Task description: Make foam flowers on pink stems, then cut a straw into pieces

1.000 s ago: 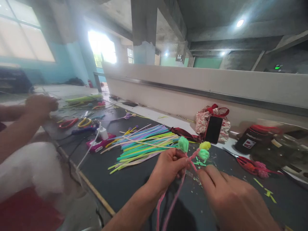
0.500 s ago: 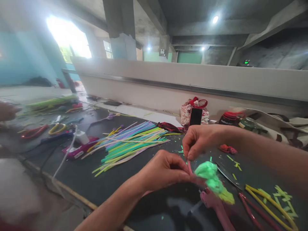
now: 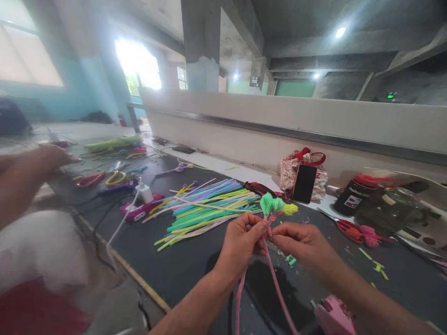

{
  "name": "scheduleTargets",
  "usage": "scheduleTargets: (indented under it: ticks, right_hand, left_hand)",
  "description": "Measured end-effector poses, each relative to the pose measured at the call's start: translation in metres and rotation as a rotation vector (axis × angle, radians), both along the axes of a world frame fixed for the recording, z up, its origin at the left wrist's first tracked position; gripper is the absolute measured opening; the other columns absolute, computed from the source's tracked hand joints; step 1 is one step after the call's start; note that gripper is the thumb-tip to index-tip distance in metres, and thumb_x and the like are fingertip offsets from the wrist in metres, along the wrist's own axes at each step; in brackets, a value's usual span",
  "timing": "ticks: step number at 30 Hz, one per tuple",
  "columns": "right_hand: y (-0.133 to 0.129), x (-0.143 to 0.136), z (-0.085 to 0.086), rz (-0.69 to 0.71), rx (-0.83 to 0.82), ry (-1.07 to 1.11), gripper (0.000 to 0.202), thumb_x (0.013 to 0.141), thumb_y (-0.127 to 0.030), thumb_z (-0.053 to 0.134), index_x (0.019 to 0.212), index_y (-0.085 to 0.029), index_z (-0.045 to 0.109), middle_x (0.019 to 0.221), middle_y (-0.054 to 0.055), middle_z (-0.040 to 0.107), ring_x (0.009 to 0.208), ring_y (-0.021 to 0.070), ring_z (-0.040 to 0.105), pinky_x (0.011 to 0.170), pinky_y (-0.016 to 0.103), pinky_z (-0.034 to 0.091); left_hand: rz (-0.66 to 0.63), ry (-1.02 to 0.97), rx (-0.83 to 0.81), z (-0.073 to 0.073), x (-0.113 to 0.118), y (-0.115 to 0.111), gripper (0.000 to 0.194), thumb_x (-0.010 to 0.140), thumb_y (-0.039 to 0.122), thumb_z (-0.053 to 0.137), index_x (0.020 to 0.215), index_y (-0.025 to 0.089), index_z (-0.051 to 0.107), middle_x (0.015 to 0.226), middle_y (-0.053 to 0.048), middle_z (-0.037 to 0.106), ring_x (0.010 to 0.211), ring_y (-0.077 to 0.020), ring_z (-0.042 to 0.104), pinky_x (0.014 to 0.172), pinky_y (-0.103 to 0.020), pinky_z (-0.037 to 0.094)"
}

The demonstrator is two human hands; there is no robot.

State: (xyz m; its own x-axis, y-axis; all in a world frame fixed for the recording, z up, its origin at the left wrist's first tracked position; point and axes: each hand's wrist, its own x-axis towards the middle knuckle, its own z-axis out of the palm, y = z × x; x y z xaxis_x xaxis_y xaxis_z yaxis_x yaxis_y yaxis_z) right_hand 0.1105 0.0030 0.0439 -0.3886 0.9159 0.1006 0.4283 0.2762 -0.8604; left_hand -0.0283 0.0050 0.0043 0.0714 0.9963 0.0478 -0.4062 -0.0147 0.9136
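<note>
My left hand [image 3: 244, 237] is closed on the pink stem just beneath a fuzzy flower piece [image 3: 274, 204], which is green with a yellow end. Close beside it on the right, my right hand [image 3: 296, 239] pinches the same pink strand at the base of the flower. Two long pink stems [image 3: 275, 279] hang down from between the hands. To the left on the dark table [image 3: 195, 274] lies a pile of colored fuzzy stems [image 3: 209, 204].
A phone [image 3: 304, 184] leans against a patterned bag [image 3: 286, 167]. Scissors [image 3: 345, 225], a black bottle [image 3: 354, 195] and a jar [image 3: 380, 209] stand or lie at right. A magenta device [image 3: 139, 209] sits left. Another person's arm [image 3: 35, 172] reaches in at far left.
The flower piece has risen and turned upright above my hands. My right hand has come down beside my left. The view has swung left, and more of the other person's arm shows.
</note>
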Motion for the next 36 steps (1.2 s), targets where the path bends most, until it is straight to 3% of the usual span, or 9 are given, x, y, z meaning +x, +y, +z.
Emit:
scheduleTargets:
  ticks: [7, 12, 16, 20, 23, 26, 28, 32, 36]
  right_hand:
    - [0.0, -0.005, 0.001, -0.008, 0.18, -0.125, 0.019, 0.073, -0.023, 0.048, 0.06, -0.018, 0.061, 0.051, -0.005, 0.051, 0.05, 0.0102, 0.044, 0.048, 0.02, 0.032]
    - [-0.002, -0.015, -0.001, -0.019, 0.196, -0.111, 0.02, 0.075, -0.024, 0.048, 0.062, -0.018, 0.062, 0.054, -0.004, 0.051, 0.054, 0.0111, 0.045, 0.051, 0.021, 0.033]
    - [0.002, -0.018, -0.005, -0.012, 0.039, 0.026, 0.022, 0.076, -0.033, 0.05, 0.065, -0.017, 0.061, 0.055, -0.004, 0.053, 0.05, 0.01, 0.045, 0.048, 0.02, 0.034]
    - [0.01, -0.02, -0.01, -0.112, -0.202, 0.256, 0.026, 0.07, -0.042, 0.058, 0.065, -0.016, 0.055, 0.047, -0.007, 0.047, 0.039, 0.007, 0.038, 0.037, 0.018, 0.025]
    - [0.016, -0.023, -0.017, -0.158, -0.248, 0.439, 0.027, 0.064, -0.039, 0.066, 0.077, -0.017, 0.056, 0.057, -0.005, 0.052, 0.043, 0.0074, 0.041, 0.038, 0.018, 0.026]
    - [0.021, -0.025, -0.023, -0.152, -0.269, 0.539, 0.024, 0.062, -0.035, 0.068, 0.072, -0.015, 0.058, 0.058, -0.004, 0.052, 0.047, 0.0074, 0.042, 0.042, 0.019, 0.03]
    - [0.023, -0.022, -0.025, -0.144, -0.264, 0.553, 0.022, 0.061, -0.033, 0.069, 0.067, -0.014, 0.059, 0.058, -0.003, 0.052, 0.049, 0.0075, 0.041, 0.044, 0.02, 0.03]
    - [0.024, -0.012, -0.022, -0.095, -0.315, 0.439, 0.021, 0.06, -0.034, 0.069, 0.062, -0.014, 0.06, 0.053, -0.004, 0.05, 0.046, 0.0068, 0.038, 0.044, 0.02, 0.026]
    - [0.02, -0.007, -0.013, -0.015, -0.427, 0.341, 0.025, 0.061, -0.034, 0.068, 0.054, -0.015, 0.054, 0.042, -0.008, 0.038, 0.039, 0.0041, 0.025, 0.039, 0.021, 0.015]
  left_hand:
    - [0.062, -0.092, -0.047, -0.006, 0.007, -0.001, 0.024, 0.065, 0.035, 0.062, 0.066, 0.014, 0.051, 0.044, 0.006, 0.047, 0.036, -0.0053, 0.04, 0.037, -0.017, 0.035]
    - [0.114, -0.13, -0.034, -0.008, 0.006, 0.0, 0.02, 0.067, 0.03, 0.062, 0.068, 0.014, 0.051, 0.048, 0.005, 0.048, 0.04, -0.0046, 0.042, 0.04, -0.016, 0.035]
    - [0.163, -0.175, -0.007, -0.009, 0.005, 0.0, 0.019, 0.07, 0.031, 0.059, 0.073, 0.014, 0.05, 0.054, 0.005, 0.048, 0.043, -0.0038, 0.042, 0.042, -0.015, 0.034]
    - [0.176, -0.167, 0.018, -0.009, 0.006, -0.001, 0.019, 0.071, 0.032, 0.059, 0.074, 0.014, 0.051, 0.055, 0.004, 0.05, 0.045, -0.0052, 0.045, 0.044, -0.016, 0.037]
    - [0.158, -0.147, 0.004, -0.009, 0.008, -0.001, 0.021, 0.07, 0.033, 0.06, 0.075, 0.015, 0.052, 0.057, 0.004, 0.052, 0.047, -0.0063, 0.048, 0.045, -0.018, 0.041]
    - [0.156, -0.12, -0.04, -0.009, 0.008, -0.001, 0.022, 0.067, 0.033, 0.062, 0.075, 0.015, 0.053, 0.059, 0.003, 0.052, 0.05, -0.0081, 0.05, 0.045, -0.02, 0.043]
    - [0.124, -0.104, -0.069, -0.008, 0.005, -0.002, 0.022, 0.064, 0.031, 0.064, 0.073, 0.015, 0.053, 0.061, 0.002, 0.053, 0.054, -0.0096, 0.052, 0.046, -0.021, 0.044]
    - [-0.06, -0.072, -0.088, -0.005, -0.006, -0.001, 0.019, 0.064, 0.028, 0.063, 0.076, 0.014, 0.056, 0.072, -0.001, 0.056, 0.063, -0.0102, 0.054, 0.051, -0.019, 0.044]
    - [-0.122, -0.03, -0.067, -0.003, -0.013, 0.003, 0.021, 0.065, 0.031, 0.063, 0.075, 0.014, 0.058, 0.064, 0.001, 0.052, 0.052, -0.005, 0.046, 0.041, -0.013, 0.034]
